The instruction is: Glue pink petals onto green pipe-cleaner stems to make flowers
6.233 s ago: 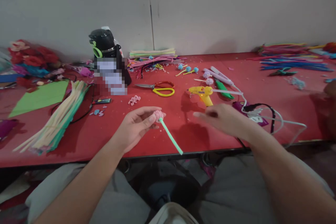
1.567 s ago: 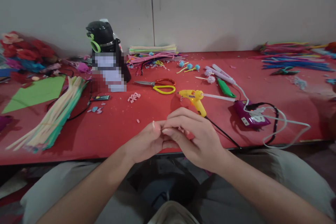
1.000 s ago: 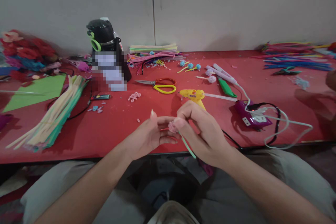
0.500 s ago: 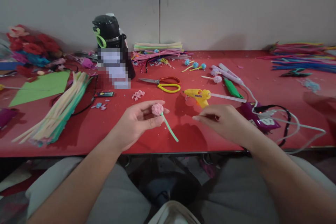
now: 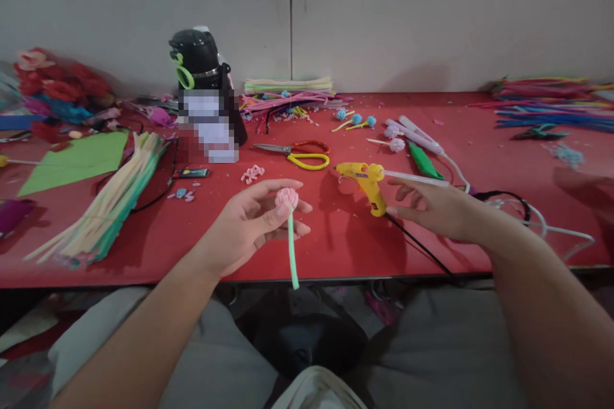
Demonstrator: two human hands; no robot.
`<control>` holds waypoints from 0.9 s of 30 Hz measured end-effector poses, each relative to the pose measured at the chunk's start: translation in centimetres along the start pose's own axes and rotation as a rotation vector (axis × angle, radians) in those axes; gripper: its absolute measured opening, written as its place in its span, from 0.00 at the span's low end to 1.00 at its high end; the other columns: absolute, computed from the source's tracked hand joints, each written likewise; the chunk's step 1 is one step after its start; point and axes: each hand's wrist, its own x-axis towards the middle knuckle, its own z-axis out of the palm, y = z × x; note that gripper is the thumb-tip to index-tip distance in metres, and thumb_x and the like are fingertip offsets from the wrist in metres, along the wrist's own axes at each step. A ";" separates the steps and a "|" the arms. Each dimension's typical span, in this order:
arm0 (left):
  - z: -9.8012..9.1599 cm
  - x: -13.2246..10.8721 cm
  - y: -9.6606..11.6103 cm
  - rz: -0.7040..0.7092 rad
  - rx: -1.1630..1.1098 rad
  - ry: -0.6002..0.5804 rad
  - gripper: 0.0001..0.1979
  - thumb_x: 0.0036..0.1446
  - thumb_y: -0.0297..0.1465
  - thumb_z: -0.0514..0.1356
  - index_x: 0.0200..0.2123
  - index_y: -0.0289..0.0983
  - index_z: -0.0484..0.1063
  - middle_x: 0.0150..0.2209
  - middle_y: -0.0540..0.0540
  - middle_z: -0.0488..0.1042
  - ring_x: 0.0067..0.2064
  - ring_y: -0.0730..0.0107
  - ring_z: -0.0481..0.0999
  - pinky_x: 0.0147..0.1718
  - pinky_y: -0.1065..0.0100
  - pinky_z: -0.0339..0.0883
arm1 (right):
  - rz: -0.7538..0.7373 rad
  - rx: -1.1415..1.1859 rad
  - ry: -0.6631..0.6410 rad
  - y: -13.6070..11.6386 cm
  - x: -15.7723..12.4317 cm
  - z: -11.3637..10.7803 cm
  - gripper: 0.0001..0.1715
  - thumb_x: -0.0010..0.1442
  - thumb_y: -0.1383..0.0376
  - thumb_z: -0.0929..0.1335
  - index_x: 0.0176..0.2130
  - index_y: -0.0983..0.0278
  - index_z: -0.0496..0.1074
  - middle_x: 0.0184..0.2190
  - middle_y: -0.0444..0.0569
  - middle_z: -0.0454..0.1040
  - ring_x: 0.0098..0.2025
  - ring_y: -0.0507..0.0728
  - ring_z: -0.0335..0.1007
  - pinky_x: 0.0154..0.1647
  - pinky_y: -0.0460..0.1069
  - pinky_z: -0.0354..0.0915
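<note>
Between the thumb and fingers of my left hand (image 5: 256,217) is a pink pompom flower (image 5: 286,198), its pale green stem (image 5: 292,252) hanging down past the table's front edge. My right hand (image 5: 434,208) is apart from it, fingers spread, just right of the yellow glue gun (image 5: 369,185). The gun's nozzle points left, a clear glue stick (image 5: 415,177) sticks out of its back, and its handle is near my right thumb. Whether the thumb touches it I cannot tell.
Scissors (image 5: 300,154) and pink snippets (image 5: 252,173) lie beyond my left hand. A black bottle (image 5: 196,51) stands behind. Pipe cleaners (image 5: 105,204) lie at left. A lilac tool (image 5: 422,135), a green piece (image 5: 426,162) and cables (image 5: 532,211) are at right.
My right hand has moved right, its fingers spreading beside the glue gun. The flower has turned in my left hand, so its stem now points nearly straight down.
</note>
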 end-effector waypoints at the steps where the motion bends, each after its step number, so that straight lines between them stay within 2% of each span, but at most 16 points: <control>1: 0.0 0.0 0.0 -0.014 -0.009 0.003 0.14 0.58 0.31 0.68 0.49 0.40 0.77 0.40 0.46 0.81 0.33 0.70 0.82 0.36 0.70 0.77 | 0.017 -0.007 -0.003 -0.2 0.2 0.1 0.32 0.54 0.44 0.73 0.52 0.58 0.76 0.37 0.51 0.80 0.31 0.59 0.72 0.32 0.52 0.66; 3: -0.1 -0.1 -0.1 -0.033 -0.014 0.004 0.16 0.57 0.29 0.69 0.50 0.41 0.78 0.42 0.47 0.81 0.33 0.72 0.82 0.37 0.71 0.77 | 0.043 -0.060 -0.019 -1.1 0.7 0.7 0.35 0.53 0.40 0.71 0.50 0.60 0.76 0.38 0.52 0.79 0.33 0.61 0.74 0.34 0.53 0.66; 6: -0.1 -0.1 -0.3 -0.022 0.007 -0.014 0.19 0.55 0.27 0.70 0.51 0.42 0.79 0.46 0.45 0.80 0.41 0.68 0.82 0.42 0.70 0.77 | 0.049 -0.095 0.004 -3.0 2.1 2.5 0.30 0.54 0.38 0.69 0.35 0.62 0.75 0.28 0.51 0.76 0.29 0.60 0.71 0.30 0.52 0.63; 8: -0.1 -0.1 -0.4 -0.005 0.032 -0.028 0.21 0.54 0.27 0.71 0.52 0.41 0.79 0.49 0.43 0.79 0.51 0.61 0.79 0.44 0.69 0.76 | 0.096 -0.084 0.050 -3.8 3.0 3.9 0.27 0.55 0.41 0.71 0.30 0.62 0.72 0.25 0.51 0.74 0.27 0.59 0.69 0.28 0.51 0.60; 10: -0.1 -0.1 -0.4 0.000 0.051 -0.033 0.23 0.51 0.27 0.72 0.52 0.41 0.79 0.50 0.41 0.78 0.58 0.56 0.74 0.45 0.68 0.75 | 0.110 0.016 0.111 -4.2 3.6 5.0 0.21 0.57 0.48 0.70 0.29 0.63 0.71 0.26 0.52 0.74 0.28 0.60 0.70 0.29 0.52 0.60; 12: -0.1 -0.2 -0.4 -0.011 0.065 -0.023 0.26 0.48 0.26 0.74 0.52 0.40 0.79 0.51 0.40 0.77 0.58 0.53 0.72 0.45 0.66 0.75 | 0.078 0.145 0.155 -4.3 3.8 5.5 0.17 0.59 0.53 0.69 0.31 0.64 0.71 0.29 0.53 0.75 0.31 0.60 0.71 0.32 0.53 0.62; 14: -0.1 -0.2 -0.4 -0.022 0.078 -0.005 0.27 0.47 0.26 0.74 0.53 0.41 0.79 0.50 0.41 0.77 0.57 0.55 0.73 0.46 0.66 0.74 | 0.024 0.270 0.157 -4.6 3.4 5.3 0.16 0.61 0.54 0.68 0.35 0.65 0.72 0.31 0.52 0.76 0.32 0.59 0.72 0.33 0.52 0.65; 19: -0.2 -0.2 -0.5 -0.017 0.074 0.005 0.26 0.51 0.25 0.72 0.54 0.42 0.79 0.41 0.48 0.71 0.45 0.71 0.71 0.43 0.70 0.70 | -0.083 0.585 0.092 -6.2 0.6 3.4 0.19 0.62 0.50 0.70 0.35 0.64 0.75 0.26 0.46 0.74 0.27 0.55 0.70 0.28 0.49 0.68; 22: -0.2 -0.2 -0.4 -0.009 0.050 0.008 0.24 0.52 0.24 0.72 0.53 0.41 0.79 0.39 0.49 0.68 0.43 0.73 0.70 0.43 0.71 0.70 | -0.134 0.600 0.086 -7.3 -1.3 2.7 0.16 0.62 0.51 0.71 0.39 0.61 0.78 0.28 0.46 0.77 0.28 0.55 0.73 0.27 0.49 0.70; 27: -0.3 0.0 -0.4 -0.025 0.042 0.024 0.23 0.52 0.24 0.71 0.52 0.41 0.77 0.45 0.46 0.73 0.48 0.70 0.72 0.47 0.69 0.71 | -0.287 0.594 0.040 -8.6 -3.0 2.7 0.15 0.64 0.56 0.71 0.50 0.53 0.80 0.37 0.45 0.83 0.35 0.59 0.80 0.34 0.50 0.76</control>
